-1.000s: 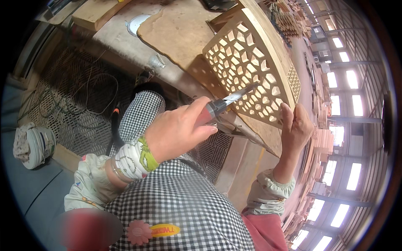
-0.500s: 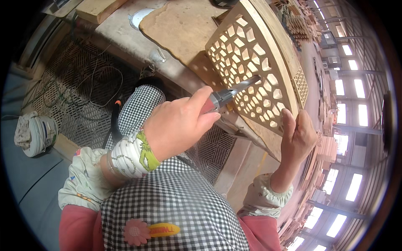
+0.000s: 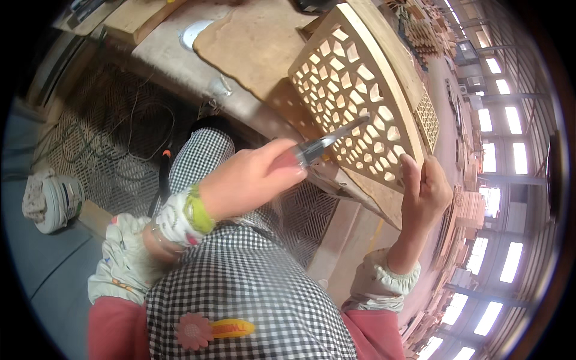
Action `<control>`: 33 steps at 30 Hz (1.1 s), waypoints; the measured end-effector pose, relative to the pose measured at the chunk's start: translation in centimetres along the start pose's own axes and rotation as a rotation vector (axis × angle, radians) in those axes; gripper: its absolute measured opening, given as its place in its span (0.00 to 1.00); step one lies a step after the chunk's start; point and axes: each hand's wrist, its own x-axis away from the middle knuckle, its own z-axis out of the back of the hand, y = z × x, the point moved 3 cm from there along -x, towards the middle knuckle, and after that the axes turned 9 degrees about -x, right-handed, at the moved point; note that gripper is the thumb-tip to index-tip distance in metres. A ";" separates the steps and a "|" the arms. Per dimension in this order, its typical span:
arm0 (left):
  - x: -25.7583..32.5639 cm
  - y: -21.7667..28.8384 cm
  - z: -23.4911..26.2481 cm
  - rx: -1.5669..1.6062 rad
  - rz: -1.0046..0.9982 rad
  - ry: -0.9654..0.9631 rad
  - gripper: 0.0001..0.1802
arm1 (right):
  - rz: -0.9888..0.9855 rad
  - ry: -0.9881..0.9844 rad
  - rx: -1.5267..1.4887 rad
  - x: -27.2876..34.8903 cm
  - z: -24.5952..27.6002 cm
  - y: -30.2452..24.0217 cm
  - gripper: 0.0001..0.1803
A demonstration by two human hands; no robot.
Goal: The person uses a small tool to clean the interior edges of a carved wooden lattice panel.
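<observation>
My left hand (image 3: 249,180) is closed around a red-handled tool (image 3: 330,139) with a dark collar and a narrow metal blade. The blade points up and right, over the face of a pierced wooden panel (image 3: 336,21); whether its tip touches the wood I cannot tell. Many-sided holes fill the panel, which leans upright on the bench. My right hand (image 3: 426,189) grips the panel's lower right corner, thumb on the front face and fingers curled at the edge.
Under the panel lies a brown sheet (image 3: 246,45) on the worn workbench (image 3: 162,54). A wood block (image 3: 135,24) sits at the far left. On the floor stand a white bucket (image 3: 57,204) with a cloth and a perforated mat (image 3: 90,132) with cables. Stacked wood (image 3: 471,219) is at right.
My left hand has drawn back slightly left and down with the tool, and the wrist has turned a little. The right hand keeps its hold on the panel.
</observation>
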 end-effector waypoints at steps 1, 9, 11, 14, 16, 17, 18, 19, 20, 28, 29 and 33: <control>0.5 -0.8 0.0 0.053 -0.032 0.003 0.28 | -0.035 0.014 -0.010 0.0 0.0 0.4 0.24; 5.0 -5.9 1.5 0.429 0.290 -0.094 0.29 | -0.421 0.435 -1.190 6.8 -9.5 9.6 0.30; 5.8 -6.5 1.7 0.352 0.313 -0.100 0.34 | -0.538 0.414 -1.160 8.2 -11.5 10.3 0.27; 6.4 -6.7 2.5 0.071 0.196 -0.054 0.38 | -0.421 0.422 -1.023 5.7 -10.6 9.1 0.23; 6.5 -6.2 2.4 -0.095 0.076 0.038 0.40 | -0.381 0.439 -1.052 4.3 -8.5 10.2 0.22; 6.6 -5.6 2.3 -0.082 0.088 0.051 0.39 | -0.360 0.439 -1.068 3.5 -7.6 10.4 0.21; 6.7 -4.7 2.5 -0.069 0.108 0.072 0.38 | -0.344 0.420 -0.998 2.3 -6.6 9.1 0.20; 6.7 -4.1 2.8 -0.054 0.129 0.087 0.38 | -0.330 0.402 -0.925 0.7 -5.1 7.1 0.18; 6.6 -3.5 2.9 -0.045 0.132 0.073 0.38 | -0.316 0.388 -0.844 -0.6 -3.4 5.4 0.17; 5.1 -3.4 3.3 -0.110 0.147 0.114 0.39 | 0.124 0.015 -0.302 -7.4 -4.8 -1.2 0.14; 4.8 -3.6 3.3 -0.105 0.144 0.123 0.39 | 0.130 -0.026 -0.251 -7.9 -5.5 -2.0 0.15; 3.5 -4.1 3.3 -0.082 0.112 0.151 0.38 | 0.105 -0.193 -0.086 -9.6 -6.8 -4.2 0.21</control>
